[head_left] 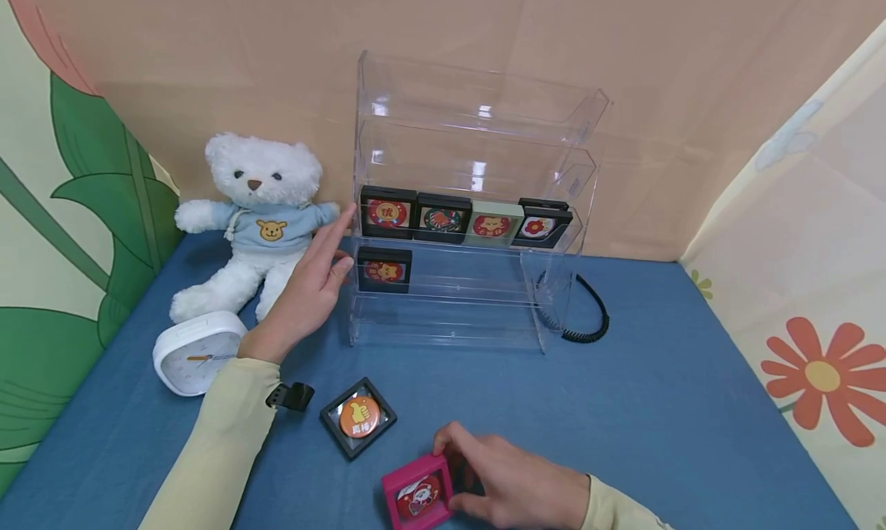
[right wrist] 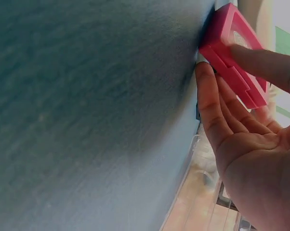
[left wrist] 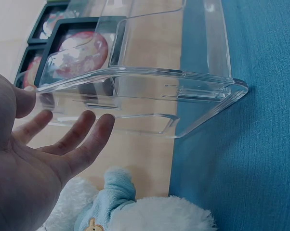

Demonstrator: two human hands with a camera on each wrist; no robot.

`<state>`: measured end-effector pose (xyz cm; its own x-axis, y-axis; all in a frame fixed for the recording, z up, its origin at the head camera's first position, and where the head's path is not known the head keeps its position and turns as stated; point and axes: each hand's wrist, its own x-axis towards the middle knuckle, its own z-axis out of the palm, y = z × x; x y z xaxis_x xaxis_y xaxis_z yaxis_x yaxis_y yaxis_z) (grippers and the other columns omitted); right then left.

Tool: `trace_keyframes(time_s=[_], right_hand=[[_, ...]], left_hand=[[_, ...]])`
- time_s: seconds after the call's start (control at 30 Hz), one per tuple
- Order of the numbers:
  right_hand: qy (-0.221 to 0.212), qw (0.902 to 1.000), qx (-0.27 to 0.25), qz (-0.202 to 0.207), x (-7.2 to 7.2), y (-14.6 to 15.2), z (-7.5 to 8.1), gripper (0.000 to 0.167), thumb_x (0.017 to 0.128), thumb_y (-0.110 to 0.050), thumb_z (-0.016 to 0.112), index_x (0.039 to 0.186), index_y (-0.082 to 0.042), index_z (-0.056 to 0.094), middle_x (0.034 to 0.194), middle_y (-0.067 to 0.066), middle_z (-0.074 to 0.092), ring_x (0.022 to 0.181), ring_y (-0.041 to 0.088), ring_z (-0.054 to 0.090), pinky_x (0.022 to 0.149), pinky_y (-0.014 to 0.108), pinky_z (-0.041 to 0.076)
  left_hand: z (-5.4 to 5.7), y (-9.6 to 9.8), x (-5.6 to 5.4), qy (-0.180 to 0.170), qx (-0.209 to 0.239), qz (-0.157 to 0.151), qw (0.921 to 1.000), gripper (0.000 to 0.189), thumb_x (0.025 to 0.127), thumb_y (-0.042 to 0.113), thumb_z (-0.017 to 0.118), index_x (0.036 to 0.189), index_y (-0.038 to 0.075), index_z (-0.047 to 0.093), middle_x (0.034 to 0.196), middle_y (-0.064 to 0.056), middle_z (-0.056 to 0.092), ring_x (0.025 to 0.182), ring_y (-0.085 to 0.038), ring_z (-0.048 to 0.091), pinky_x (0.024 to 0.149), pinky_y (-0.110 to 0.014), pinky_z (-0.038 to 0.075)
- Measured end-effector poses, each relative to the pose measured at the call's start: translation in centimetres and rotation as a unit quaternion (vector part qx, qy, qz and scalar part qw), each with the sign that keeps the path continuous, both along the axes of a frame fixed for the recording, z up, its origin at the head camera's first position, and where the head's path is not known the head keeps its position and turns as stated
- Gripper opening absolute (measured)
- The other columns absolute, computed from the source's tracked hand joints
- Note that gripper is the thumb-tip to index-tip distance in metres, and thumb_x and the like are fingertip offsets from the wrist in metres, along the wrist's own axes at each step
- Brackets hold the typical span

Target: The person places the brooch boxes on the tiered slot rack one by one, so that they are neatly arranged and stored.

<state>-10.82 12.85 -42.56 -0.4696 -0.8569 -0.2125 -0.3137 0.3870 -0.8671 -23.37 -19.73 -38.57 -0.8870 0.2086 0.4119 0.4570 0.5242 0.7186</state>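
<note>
A clear acrylic tiered rack (head_left: pixel 477 272) stands on the blue cloth, with small framed badges in two of its tiers. My left hand (head_left: pixel 308 303) is at the rack's left side, fingers extended along its edge; the left wrist view shows the fingertips right at the clear side panel. Near the front, my right hand (head_left: pixel 512 480) pinches the right edge of a pink square frame (head_left: pixel 388 485) with a red badge inside. In the right wrist view the thumb lies on the pink frame's (right wrist: pixel 217 42) face. A black frame (head_left: pixel 335 441) with an orange thumbs-up badge lies flat between the hands.
Left of the rack sits a white teddy bear (head_left: pixel 266 188) in a blue top, with a white clock (head_left: pixel 201 353) in front of it. A black coiled cord (head_left: pixel 595 334) lies at the rack's right side. A beige cloth wall (head_left: pixel 692 130) rises behind.
</note>
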Motion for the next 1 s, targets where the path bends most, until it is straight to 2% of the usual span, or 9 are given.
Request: trace_keyframes(time_s=[0.07, 0.2, 0.3, 0.43, 0.57, 0.7, 0.83, 1.0], right_hand=[[0.011, 0.9999, -0.01, 0.002, 0.1, 0.0, 0.0, 0.04, 0.101, -0.019, 0.066, 0.131, -0.024, 0.04, 0.117, -0.013, 0.062, 0.093, -0.001, 0.062, 0.079, 0.022, 0.054], [0.019, 0.9996, -0.021, -0.004, 0.1, 0.0, 0.1, 0.034, 0.103, -0.02, 0.062, 0.131, -0.025, 0.042, 0.116, -0.013, 0.062, 0.092, -0.001, 0.062, 0.08, 0.022, 0.054], [0.031, 0.9992, -0.023, -0.008, 0.0, 0.0, 0.1, 0.03, 0.104, -0.022, 0.06, 0.13, -0.025, 0.045, 0.116, -0.012, 0.062, 0.093, -0.001, 0.062, 0.081, 0.022, 0.054], [0.048, 0.9983, -0.031, -0.014, -0.1, 0.0, 0.2, 0.028, 0.105, -0.024, 0.059, 0.129, -0.025, 0.047, 0.119, -0.012, 0.062, 0.095, -0.001, 0.062, 0.083, 0.023, 0.054], [0.071, 0.9959, -0.046, -0.032, -0.1, 0.1, 0.2, 0.028, 0.104, -0.024, 0.06, 0.129, -0.026, 0.047, 0.12, -0.011, 0.062, 0.098, 0.001, 0.063, 0.084, 0.024, 0.055], [0.101, 0.9912, -0.063, -0.059, -0.1, 0.4, 0.5, 0.031, 0.102, -0.022, 0.063, 0.129, -0.026, 0.047, 0.119, -0.01, 0.063, 0.099, 0.003, 0.063, 0.084, 0.026, 0.056], [0.126, 0.9856, -0.067, -0.091, -0.3, 0.6, 1.0, 0.034, 0.101, -0.019, 0.066, 0.128, -0.027, 0.047, 0.118, -0.009, 0.062, 0.098, 0.005, 0.063, 0.084, 0.027, 0.056], [0.181, 0.9724, -0.064, -0.134, -1.0, 0.9, 1.6, 0.038, 0.098, -0.016, 0.069, 0.128, -0.026, 0.048, 0.116, -0.009, 0.063, 0.097, 0.006, 0.064, 0.083, 0.03, 0.057]], left_hand=[[0.0, 0.0, 0.0, 0.0, -0.001, 0.001, 1.0, 0.072, 0.109, 0.008, 0.043, 0.163, 0.041, 0.009, 0.162, -0.008, 0.025, 0.118, -0.035, 0.054, 0.09, -0.055, 0.052], [-0.1, 0.0, -0.2, 0.004, -0.002, 0.001, 1.0, 0.072, 0.108, 0.008, 0.044, 0.163, 0.04, 0.01, 0.162, -0.009, 0.025, 0.13, -0.035, 0.046, 0.1, -0.058, 0.045], [-0.1, 0.0, -0.2, 0.005, -0.002, 0.001, 1.0, 0.072, 0.108, 0.008, 0.044, 0.163, 0.04, 0.01, 0.163, -0.009, 0.025, 0.132, -0.036, 0.045, 0.101, -0.059, 0.044], [0.0, 0.0, -0.1, 0.0, -0.001, 0.002, 1.0, 0.072, 0.108, 0.008, 0.043, 0.163, 0.041, 0.01, 0.163, -0.008, 0.025, 0.123, -0.036, 0.052, 0.094, -0.056, 0.05], [-0.1, 0.0, -0.1, -0.002, 0.0, 0.0, 1.0, 0.07, 0.109, 0.008, 0.042, 0.163, 0.038, 0.01, 0.163, -0.009, 0.025, 0.123, -0.037, 0.052, 0.095, -0.057, 0.049], [0.0, 0.0, -0.1, 0.0, 0.0, -0.003, 1.0, 0.068, 0.109, 0.009, 0.041, 0.164, 0.035, 0.01, 0.163, -0.009, 0.025, 0.125, -0.038, 0.051, 0.098, -0.06, 0.045], [0.0, 0.0, 0.0, 0.0, -0.002, -0.002, 1.0, 0.068, 0.109, 0.009, 0.042, 0.164, 0.035, 0.01, 0.163, -0.009, 0.025, 0.121, -0.037, 0.053, 0.096, -0.059, 0.047], [-0.1, -0.1, -0.1, -0.001, -0.003, -0.002, 1.0, 0.068, 0.109, 0.01, 0.042, 0.164, 0.035, 0.01, 0.163, -0.009, 0.024, 0.125, -0.038, 0.05, 0.098, -0.059, 0.046]])
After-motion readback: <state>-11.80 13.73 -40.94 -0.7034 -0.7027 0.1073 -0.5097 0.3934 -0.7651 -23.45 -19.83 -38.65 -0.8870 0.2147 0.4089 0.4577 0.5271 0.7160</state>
